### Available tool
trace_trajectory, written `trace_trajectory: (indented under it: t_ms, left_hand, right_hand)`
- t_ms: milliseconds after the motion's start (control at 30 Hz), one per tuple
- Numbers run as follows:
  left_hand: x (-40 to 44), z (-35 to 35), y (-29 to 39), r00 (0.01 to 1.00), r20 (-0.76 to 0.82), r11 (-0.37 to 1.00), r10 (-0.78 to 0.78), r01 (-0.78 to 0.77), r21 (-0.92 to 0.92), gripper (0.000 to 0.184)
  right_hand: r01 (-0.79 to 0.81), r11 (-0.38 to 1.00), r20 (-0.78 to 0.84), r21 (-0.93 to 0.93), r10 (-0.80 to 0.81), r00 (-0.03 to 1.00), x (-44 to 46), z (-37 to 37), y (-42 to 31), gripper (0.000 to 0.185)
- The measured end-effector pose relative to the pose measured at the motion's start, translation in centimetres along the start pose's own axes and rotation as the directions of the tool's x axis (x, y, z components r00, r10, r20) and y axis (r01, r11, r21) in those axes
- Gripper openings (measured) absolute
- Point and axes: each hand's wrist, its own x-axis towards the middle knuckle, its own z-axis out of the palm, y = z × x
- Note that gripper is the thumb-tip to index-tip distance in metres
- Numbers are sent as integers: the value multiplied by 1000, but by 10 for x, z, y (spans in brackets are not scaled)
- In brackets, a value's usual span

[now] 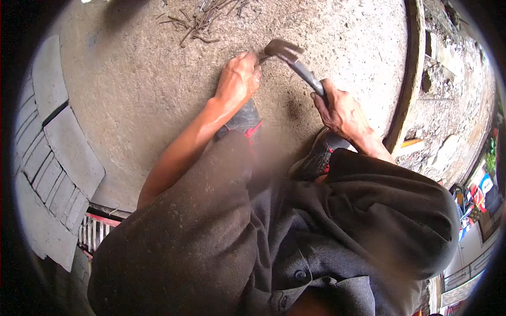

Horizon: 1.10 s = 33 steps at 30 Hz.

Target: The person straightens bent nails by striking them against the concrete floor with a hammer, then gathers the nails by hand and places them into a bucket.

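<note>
My right hand is wrapped round the dark handle of a claw hammer. The hammer's head, with its split claw, is low over the concrete beside the fingertips of my left hand. That hand is closed in a pinch near the ground, just beyond the toe of a dark shoe. A thin dark piece, which looks like a nail, shows at its fingertips; most of it is hidden by the fingers. Whether the hammer touches it I cannot tell.
Several rusty bent nails lie in a loose heap on the concrete floor ahead. Grey blocks or boards stand at the left. A raised edge borders the floor at the right, with rough, littered ground beyond.
</note>
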Motion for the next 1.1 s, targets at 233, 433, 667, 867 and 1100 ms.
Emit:
trace_trajectory:
  t_ms: [233, 433, 667, 867, 1100]
  left_hand:
    - [0, 1, -4, 1000, 8, 1000, 3, -3, 1, 9]
    - [3, -2, -4, 999, 34, 998, -41, 40, 43, 9]
    - [2, 0, -2, 1000, -6, 1000, -10, 10, 23, 10]
    - [-2, 0, -3, 999, 20, 999, -27, 27, 24, 12]
    - [2, -1, -2, 1000, 13, 1000, -18, 18, -5, 9]
  right_hand:
    - [183, 977, -194, 112, -159, 968, -14, 6, 4, 24]
    - [76, 995, -87, 69, -70, 994, -2, -3, -2, 20]
    - [119, 991, 23, -66, -118, 993, 5, 16, 20, 18]
    - [176, 977, -195, 118, -151, 969, -9, -5, -3, 21]
    - [175, 978, -67, -116, -183, 981, 8, -1, 15, 20]
